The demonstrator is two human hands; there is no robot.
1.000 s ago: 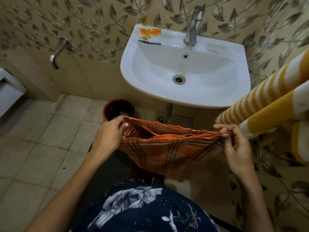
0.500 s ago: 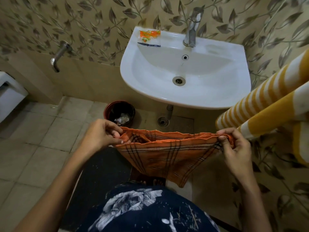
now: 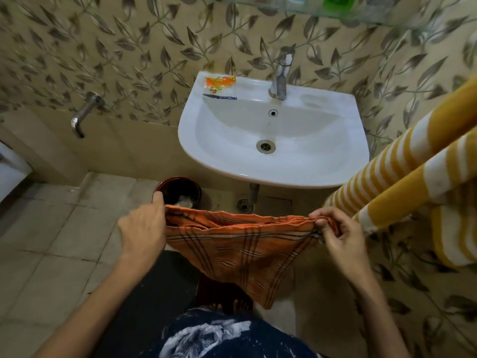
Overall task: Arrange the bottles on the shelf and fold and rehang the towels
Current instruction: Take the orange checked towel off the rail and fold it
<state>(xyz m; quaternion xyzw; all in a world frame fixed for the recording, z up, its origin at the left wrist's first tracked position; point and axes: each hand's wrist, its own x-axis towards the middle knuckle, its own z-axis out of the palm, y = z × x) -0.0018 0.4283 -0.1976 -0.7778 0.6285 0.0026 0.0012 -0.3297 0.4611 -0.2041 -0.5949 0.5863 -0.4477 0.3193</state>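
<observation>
On the far left I see a wall tap [image 3: 84, 113] sticking out above the tiled floor [image 3: 51, 228]. Moving right, my left hand [image 3: 143, 228] grips the left corner of the orange checked towel [image 3: 237, 244], fingers curled round the cloth, knuckles toward me. Just beyond that hand a dark bin [image 3: 178, 191] stands on the floor with something pale inside. The towel hangs stretched between both hands, held in the air below the sink [image 3: 273, 133], its lower edge sagging to a point above my feet. A small orange sachet [image 3: 219, 86] lies on the sink's back left rim, the faucet [image 3: 280, 76] to its right. My right hand [image 3: 338, 236] pinches the towel's right corner, bunched between thumb and fingers. Farthest right, a yellow-and-white striped towel [image 3: 413, 161] hangs against the wall.
</observation>
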